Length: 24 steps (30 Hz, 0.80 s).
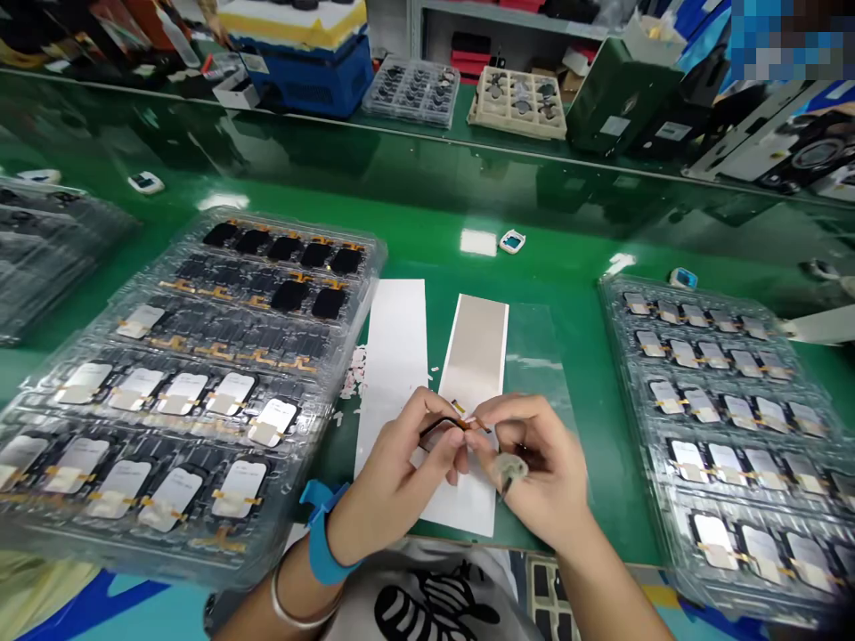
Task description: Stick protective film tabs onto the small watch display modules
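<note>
Head view: small dark panel [435, 425] with an orange ribbon [481, 426] sits between both hands, just above the paper strips [476, 343] on the green bench [427, 240]. Left hand [411, 467] pinches the panel, thumb against forefinger, other fingers curled under. Right hand [551, 472] has thumb and forefinger pressed together on the ribbon near where it meets the panel.

Handling, my read: very light, weight is a non-issue. Panel looks thin and stiff, probably brittle, face likely smooth enough to slip and easy to smudge. Ribbon looks soft and springy; a sharp crease or a tug at its root could kill it. I'd hold the panel by opposite long edges, low force, fingers off the face, and only guide the ribbon lightly, flat side on. No twisting between the two pinches.

Hard to see: fingers cover most of the panel, so I can't tell its full outline, which face is up, or how the ribbon joins. Exact contact points are hidden too. Pale grey bit with a dark tip [513, 468] by the right hand: can't make out what it is. Left tray [200, 556] and right tray [658, 525] both run out of frame; their fine detail is soft. Top right corner is pixelated, unreadable.
</note>
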Available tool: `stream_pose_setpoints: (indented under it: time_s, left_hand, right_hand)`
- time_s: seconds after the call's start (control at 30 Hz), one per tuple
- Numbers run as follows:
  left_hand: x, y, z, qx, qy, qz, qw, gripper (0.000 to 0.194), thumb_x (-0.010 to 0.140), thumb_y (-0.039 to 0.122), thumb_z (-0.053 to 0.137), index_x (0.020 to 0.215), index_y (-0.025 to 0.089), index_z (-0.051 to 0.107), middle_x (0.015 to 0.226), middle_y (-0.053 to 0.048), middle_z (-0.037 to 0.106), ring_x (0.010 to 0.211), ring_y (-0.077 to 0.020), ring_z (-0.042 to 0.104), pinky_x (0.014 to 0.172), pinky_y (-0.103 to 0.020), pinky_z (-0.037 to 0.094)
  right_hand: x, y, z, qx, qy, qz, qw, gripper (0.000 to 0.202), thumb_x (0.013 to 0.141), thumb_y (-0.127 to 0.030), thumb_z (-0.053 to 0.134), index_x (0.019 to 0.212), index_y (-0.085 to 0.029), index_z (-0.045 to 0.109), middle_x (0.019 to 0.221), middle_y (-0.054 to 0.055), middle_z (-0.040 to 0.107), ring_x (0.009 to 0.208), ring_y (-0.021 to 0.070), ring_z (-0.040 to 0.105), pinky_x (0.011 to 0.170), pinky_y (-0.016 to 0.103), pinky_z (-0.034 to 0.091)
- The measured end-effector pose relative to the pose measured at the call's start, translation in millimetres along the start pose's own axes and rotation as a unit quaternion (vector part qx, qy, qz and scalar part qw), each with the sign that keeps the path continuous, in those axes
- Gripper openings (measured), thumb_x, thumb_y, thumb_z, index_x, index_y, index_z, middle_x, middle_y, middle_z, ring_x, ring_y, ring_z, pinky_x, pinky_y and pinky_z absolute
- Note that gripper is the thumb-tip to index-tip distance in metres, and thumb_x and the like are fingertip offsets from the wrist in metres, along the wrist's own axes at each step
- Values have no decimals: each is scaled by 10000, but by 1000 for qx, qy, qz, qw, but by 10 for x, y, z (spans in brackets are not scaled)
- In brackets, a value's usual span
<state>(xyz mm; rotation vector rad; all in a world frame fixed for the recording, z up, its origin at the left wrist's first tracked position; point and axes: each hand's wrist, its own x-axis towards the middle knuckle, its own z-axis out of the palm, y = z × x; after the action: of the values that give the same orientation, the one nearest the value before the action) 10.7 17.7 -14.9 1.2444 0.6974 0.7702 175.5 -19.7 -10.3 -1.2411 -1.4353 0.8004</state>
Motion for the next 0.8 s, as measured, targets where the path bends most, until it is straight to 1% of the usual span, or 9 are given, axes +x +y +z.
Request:
stream_pose_setpoints:
  time_s: [0.07, 0.17, 0.2, 0.27, 0.37, 0.5, 0.6, 0.7, 0.8]
  left_hand:
    - [-3, -21, -6, 25, 3, -1, 1000, 140, 1047, 360, 451, 1005, 234, 496, 783, 32, 583, 664, -89, 558, 612, -199, 451]
    - [-24, -36, -19, 57, 15, -8, 998, 116, 1048, 351, 450, 1042, 249, 504, 744, 43, 556, 646, -88, 548, 581, -189, 430]
    - [-31, -37, -23, 68, 19, -11, 997, 110, 1044, 349, 459, 1055, 253, 511, 736, 44, 552, 648, -90, 556, 568, -186, 424]
    - [-39, -36, -30, 86, 25, -14, 996, 105, 1039, 340, 473, 1064, 256, 530, 734, 42, 560, 660, -95, 580, 560, -184, 427]
    - [-29, -28, -35, 111, 44, 0, 993, 88, 1030, 303, 492, 1052, 248, 557, 749, 39, 588, 660, -92, 603, 582, -179, 453]
    - [3, -15, -38, 156, 72, 31, 985, 73, 1014, 248, 514, 1020, 229, 584, 735, 43, 601, 635, -83, 605, 624, -177, 472]
    - [5, -3, -35, 201, 89, 50, 974, 65, 997, 222, 533, 1010, 223, 597, 768, 35, 636, 659, -90, 616, 644, -185, 471]
    - [-15, -1, -32, 230, 99, 63, 966, 59, 984, 205, 548, 987, 223, 604, 841, 22, 678, 706, -99, 626, 666, -190, 470]
    - [-41, -11, -32, 227, 110, 68, 965, 62, 974, 195, 561, 971, 225, 615, 828, 26, 680, 702, -98, 618, 650, -184, 463]
  right_hand:
    - [23, 4, -10, -48, 12, -52, 997, 183, 870, -103, 667, 985, -226, 594, 877, -6, 645, 489, 38, 436, 408, 205, 337]
    - [49, 3, -12, -151, 34, -149, 977, 206, 856, -27, 660, 994, -178, 644, 917, 45, 672, 736, 105, 639, 552, 209, 497]
    - [53, 1, -8, -185, 40, -174, 966, 212, 852, -16, 667, 1004, -164, 654, 928, 58, 678, 803, 124, 666, 607, 218, 533]
    - [55, -3, 1, -242, 47, -205, 947, 211, 849, -20, 685, 1023, -138, 669, 946, 78, 694, 839, 134, 688, 669, 228, 568]
    - [53, -2, 13, -294, 48, -233, 926, 207, 856, -33, 693, 1047, -110, 679, 950, 93, 724, 836, 138, 704, 680, 229, 582]
    - [33, 25, 33, -324, 41, -245, 913, 237, 868, -27, 667, 1093, -104, 666, 970, 98, 737, 824, 148, 707, 692, 251, 595]
    - [6, 51, 61, -333, 25, -223, 916, 262, 890, -17, 613, 1131, -114, 645, 991, 94, 726, 834, 146, 701, 677, 246, 581]
    - [4, 42, 83, -339, 11, -205, 918, 233, 894, -18, 589, 1100, -118, 630, 957, 86, 705, 797, 139, 679, 628, 239, 542]
    - [74, -24, 66, -294, -9, -171, 940, 170, 896, -36, 570, 1020, -142, 617, 914, 60, 669, 753, 119, 642, 575, 222, 488]
